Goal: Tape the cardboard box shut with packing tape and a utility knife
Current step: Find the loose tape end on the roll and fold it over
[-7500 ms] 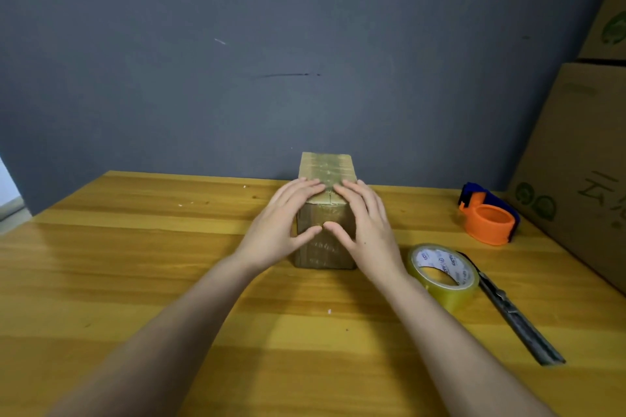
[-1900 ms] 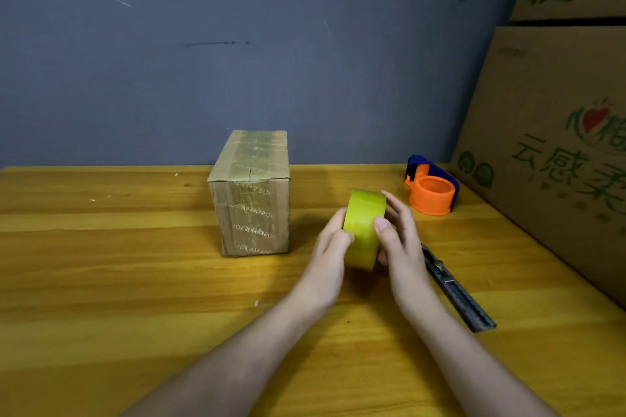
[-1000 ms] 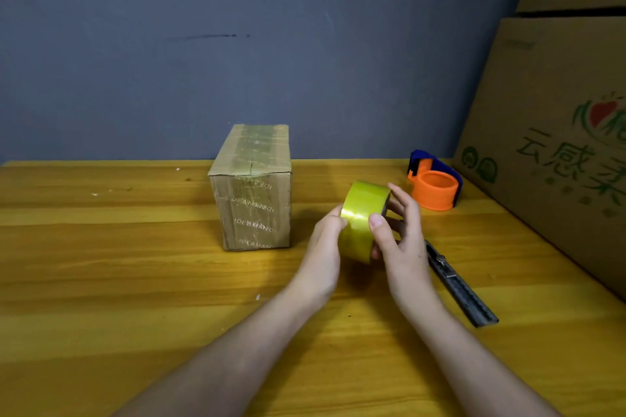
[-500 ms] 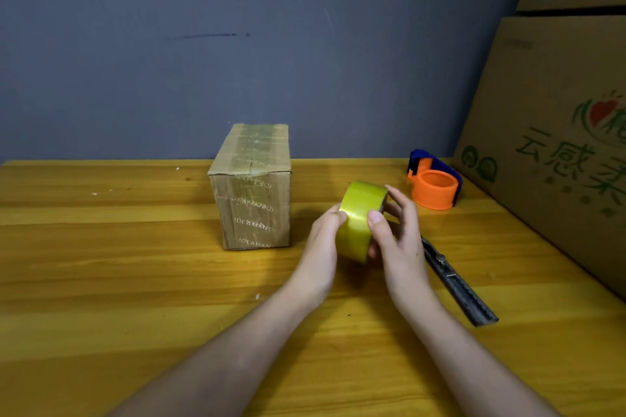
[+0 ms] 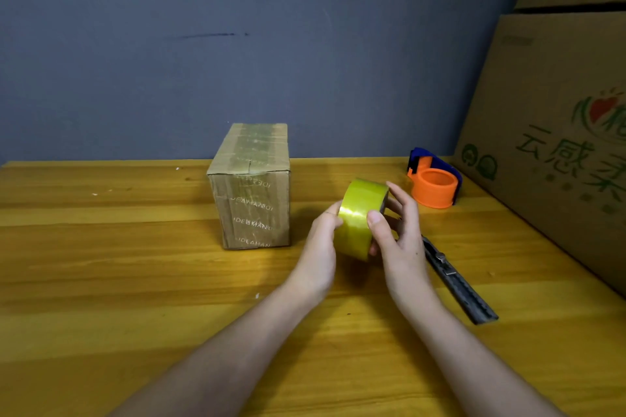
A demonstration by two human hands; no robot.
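Wooden table (image 5: pixel 101 298) bears cardboard box (image 5: pixel 252 193), utility knife (image 5: pixel 457 281), dispenser (image 5: pixel 435 184) (orange)

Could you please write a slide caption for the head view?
Both hands grip the tape roll beside the cardboard box.

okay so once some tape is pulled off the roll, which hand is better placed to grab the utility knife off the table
Right, probably. The utility knife lies on the table just beyond the right hand, while the left hand grips the tape roll from its far side, nearer the cardboard box.
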